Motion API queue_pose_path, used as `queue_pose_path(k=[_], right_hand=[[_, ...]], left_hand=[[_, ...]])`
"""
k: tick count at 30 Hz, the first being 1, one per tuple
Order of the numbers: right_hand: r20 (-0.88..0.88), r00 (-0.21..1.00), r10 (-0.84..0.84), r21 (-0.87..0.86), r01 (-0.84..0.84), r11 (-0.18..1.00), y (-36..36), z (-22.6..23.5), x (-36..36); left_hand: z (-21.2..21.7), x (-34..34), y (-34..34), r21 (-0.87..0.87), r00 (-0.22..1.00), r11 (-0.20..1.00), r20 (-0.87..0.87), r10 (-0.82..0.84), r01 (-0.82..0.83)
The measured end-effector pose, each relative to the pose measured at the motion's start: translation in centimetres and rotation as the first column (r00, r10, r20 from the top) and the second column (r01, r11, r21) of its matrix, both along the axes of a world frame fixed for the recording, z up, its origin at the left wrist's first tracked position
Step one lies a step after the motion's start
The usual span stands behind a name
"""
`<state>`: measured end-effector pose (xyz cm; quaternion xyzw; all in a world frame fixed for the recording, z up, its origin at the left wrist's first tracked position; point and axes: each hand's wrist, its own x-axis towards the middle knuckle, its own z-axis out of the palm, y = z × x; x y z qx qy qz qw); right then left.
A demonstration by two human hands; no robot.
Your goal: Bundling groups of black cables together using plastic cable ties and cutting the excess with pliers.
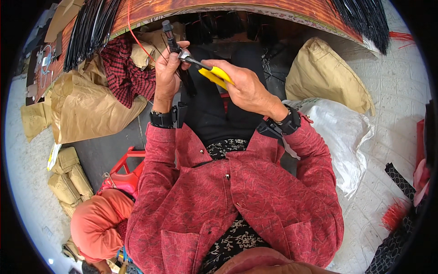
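My left hand (168,75) is raised in front of my lap, its fingers closed round a dark, ribbed, stick-like piece (169,33) that points up and away from me. I cannot make out exactly what that piece is. My right hand (248,89) grips the yellow handles of a pair of pliers (218,76). Their metal jaws meet the dark piece just beside my left fingertips; whether they bite on it is too small to tell. Thin dark strands show by my left hand, and a dark length hangs below it.
A wooden table (255,5) curves across the far side, with black strand bundles (93,32) over its edge. Brown paper sacks (91,109) and a checked cloth (125,68) lie left; another brown sack (326,75) and a white sack (340,137) lie right. A person in orange (100,223) sits near left.
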<state>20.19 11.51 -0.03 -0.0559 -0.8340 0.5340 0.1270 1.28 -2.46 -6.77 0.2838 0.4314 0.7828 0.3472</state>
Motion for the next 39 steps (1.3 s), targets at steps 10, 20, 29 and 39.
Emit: queue_pose_path(k=[10,20,29,39], right_hand=[[-0.057,0.995,-0.082,0.22,0.093,0.971,0.1,-1.4,0.3],[-0.106,0.976,-0.19,0.251,0.211,0.945,-0.1,-2.2,0.1],[0.083,0.99,-0.114,-0.062,0.119,0.991,0.0,-2.2,-0.3],[0.165,0.97,0.178,-0.594,-0.046,0.803,0.8,-0.5,-0.4]], left_hand=[[0.5,0.7,0.2,-0.028,0.998,0.998,0.005,0.06,-0.059],[0.6,1.7,1.0,-0.074,0.987,0.984,-0.044,0.157,-0.16],[0.4,1.8,1.3,-0.064,0.975,0.974,-0.06,0.214,-0.218],[0.9,2.2,1.1,-0.07,0.967,0.968,-0.1,0.233,-0.24]])
